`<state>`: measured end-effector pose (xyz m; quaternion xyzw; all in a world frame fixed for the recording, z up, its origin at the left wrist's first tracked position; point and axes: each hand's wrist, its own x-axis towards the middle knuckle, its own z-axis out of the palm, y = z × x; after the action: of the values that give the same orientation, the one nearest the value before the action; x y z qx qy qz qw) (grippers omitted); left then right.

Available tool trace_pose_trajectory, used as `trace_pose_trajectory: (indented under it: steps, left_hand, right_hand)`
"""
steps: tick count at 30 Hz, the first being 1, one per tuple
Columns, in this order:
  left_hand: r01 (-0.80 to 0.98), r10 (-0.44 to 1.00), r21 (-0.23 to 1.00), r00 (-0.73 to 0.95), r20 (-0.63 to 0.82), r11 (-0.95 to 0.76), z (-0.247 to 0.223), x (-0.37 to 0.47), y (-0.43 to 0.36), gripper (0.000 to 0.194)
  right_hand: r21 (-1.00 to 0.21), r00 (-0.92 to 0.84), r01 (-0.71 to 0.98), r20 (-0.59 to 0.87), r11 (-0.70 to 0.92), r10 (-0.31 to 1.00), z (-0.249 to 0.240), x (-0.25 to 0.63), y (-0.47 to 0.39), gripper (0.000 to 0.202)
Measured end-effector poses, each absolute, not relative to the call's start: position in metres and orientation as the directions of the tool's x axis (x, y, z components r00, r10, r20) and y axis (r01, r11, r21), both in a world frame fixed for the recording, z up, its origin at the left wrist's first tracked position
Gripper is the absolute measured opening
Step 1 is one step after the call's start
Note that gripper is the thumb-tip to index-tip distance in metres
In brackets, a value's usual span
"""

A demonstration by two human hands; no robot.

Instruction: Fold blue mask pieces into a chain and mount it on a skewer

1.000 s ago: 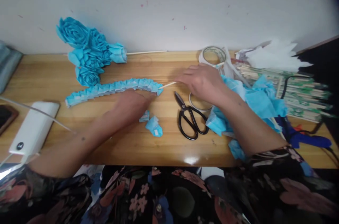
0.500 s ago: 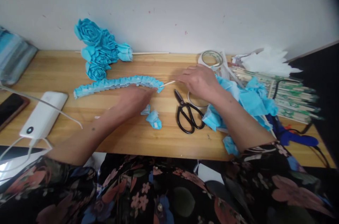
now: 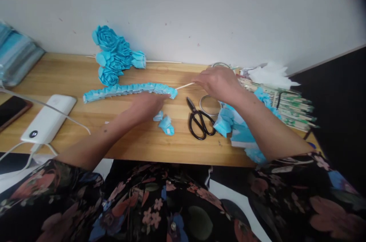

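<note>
A long pleated strip of light-blue paper (image 3: 122, 90) lies in a shallow arch across the wooden table. At its right end my left hand (image 3: 151, 104) is closed on the strip's lower edge, fingertips partly hidden. My right hand (image 3: 219, 80) pinches a thin wooden stick (image 3: 185, 86) that slants down leftward, its tip meeting the strip's right end. Two small blue paper pieces, one a folded petal (image 3: 166, 125), lie below my left hand. Black-handled scissors (image 3: 198, 119) rest open between my forearms.
Blue paper roses (image 3: 110, 55) lie at the back against the wall. Tape rolls (image 3: 210, 105), crumpled blue paper (image 3: 237, 124) and packs of sticks (image 3: 296, 108) crowd the right. A white power bank (image 3: 50, 118) with cables and a phone (image 3: 13, 110) lie at left.
The view has shifted slightly. My right hand has drawn a little farther from the strip, so more of the stick shows. My left hand stays at the strip's right end.
</note>
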<state>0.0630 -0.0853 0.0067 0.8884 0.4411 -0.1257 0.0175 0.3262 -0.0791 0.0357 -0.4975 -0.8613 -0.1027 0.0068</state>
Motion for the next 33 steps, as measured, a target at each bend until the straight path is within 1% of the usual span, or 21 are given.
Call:
trace_pose_trajectory:
  steps: [3, 6, 10, 16, 19, 24, 26, 28, 31, 33]
  left_hand:
    - [0.796, 0.79, -0.096, 0.565, -0.237, -0.598, 0.004, 0.06, -0.085, 0.049]
    - [0.779, 0.776, -0.108, 0.583, -0.242, -0.618, 0.002, 0.061, -0.084, 0.047]
    - [0.753, 0.75, -0.093, 0.619, -0.233, -0.651, -0.001, 0.063, -0.083, 0.048]
    - [0.763, 0.757, -0.067, 0.618, -0.214, -0.642, -0.003, 0.056, -0.083, 0.049]
    - [0.793, 0.781, -0.019, 0.595, -0.189, -0.608, 0.001, 0.047, -0.086, 0.048]
    - [0.838, 0.83, 0.136, 0.544, -0.123, -0.528, 0.007, 0.031, -0.091, 0.044]
    - [0.833, 0.829, 0.167, 0.547, -0.118, -0.527, 0.005, 0.029, -0.091, 0.044]
    - [0.835, 0.827, 0.138, 0.548, -0.13, -0.532, 0.002, 0.03, -0.09, 0.045]
    - [0.83, 0.814, 0.032, 0.553, -0.179, -0.557, -0.004, 0.035, -0.087, 0.046]
    - [0.817, 0.802, -0.02, 0.56, -0.21, -0.576, -0.008, 0.038, -0.084, 0.046]
  right_hand:
    - [0.2, -0.515, 0.845, 0.055, 0.496, 0.856, 0.036, 0.314, -0.077, 0.035]
    - [0.204, -0.534, 0.831, 0.037, 0.517, 0.844, 0.033, 0.307, -0.072, 0.035]
    - [0.211, -0.534, 0.828, 0.016, 0.52, 0.845, 0.034, 0.304, -0.069, 0.036]
    - [0.211, -0.544, 0.816, -0.033, 0.538, 0.838, 0.032, 0.297, -0.068, 0.033]
    - [0.209, -0.551, 0.813, -0.021, 0.543, 0.834, 0.027, 0.296, -0.065, 0.033]
    - [0.196, -0.575, 0.802, -0.001, 0.564, 0.818, 0.024, 0.295, -0.062, 0.031]
    - [0.195, -0.58, 0.798, -0.009, 0.57, 0.815, 0.026, 0.294, -0.062, 0.032]
    - [0.209, -0.557, 0.811, -0.011, 0.547, 0.83, 0.032, 0.294, -0.063, 0.032]
    - [0.226, -0.503, 0.845, 0.033, 0.484, 0.863, 0.041, 0.296, -0.064, 0.035]
    - [0.235, -0.493, 0.85, 0.038, 0.471, 0.869, 0.045, 0.297, -0.066, 0.036]
